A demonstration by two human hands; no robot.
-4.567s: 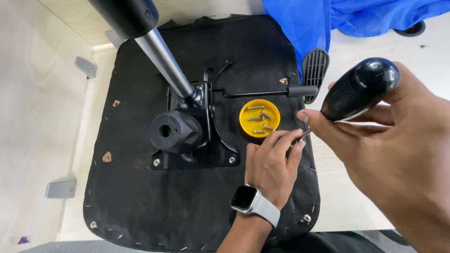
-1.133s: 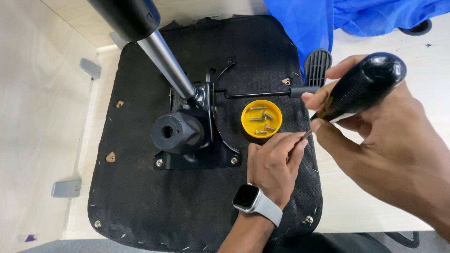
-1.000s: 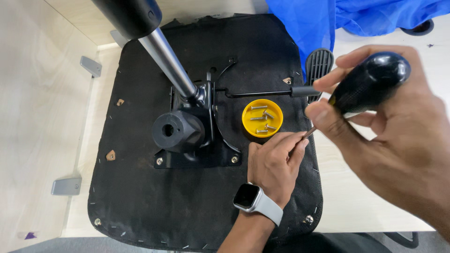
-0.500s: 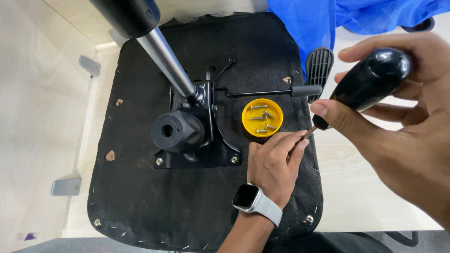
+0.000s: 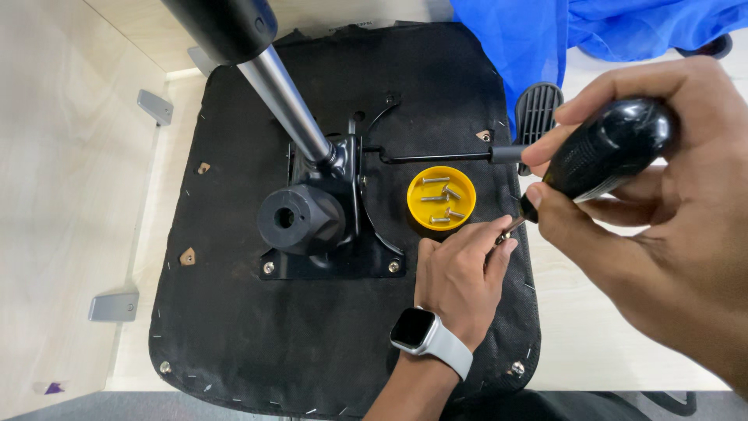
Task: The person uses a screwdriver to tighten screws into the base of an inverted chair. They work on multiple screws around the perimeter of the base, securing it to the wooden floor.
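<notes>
The right hand (image 5: 662,234) is clenched round a black-handled screwdriver (image 5: 600,160), tilted down-left. The left hand (image 5: 460,273) pinches its tip over the black seat underside (image 5: 234,335) — just right of a round yellow plastic lid (image 5: 442,199) holding four screws.

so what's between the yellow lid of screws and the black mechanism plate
Nothing: in the head view, bare black seat underside separates the yellow lid from the mechanism plate.

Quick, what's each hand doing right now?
Left hand: fingers pinched around the screwdriver tip on the black seat underside.
Right hand: closed on the screwdriver's black handle.
</notes>
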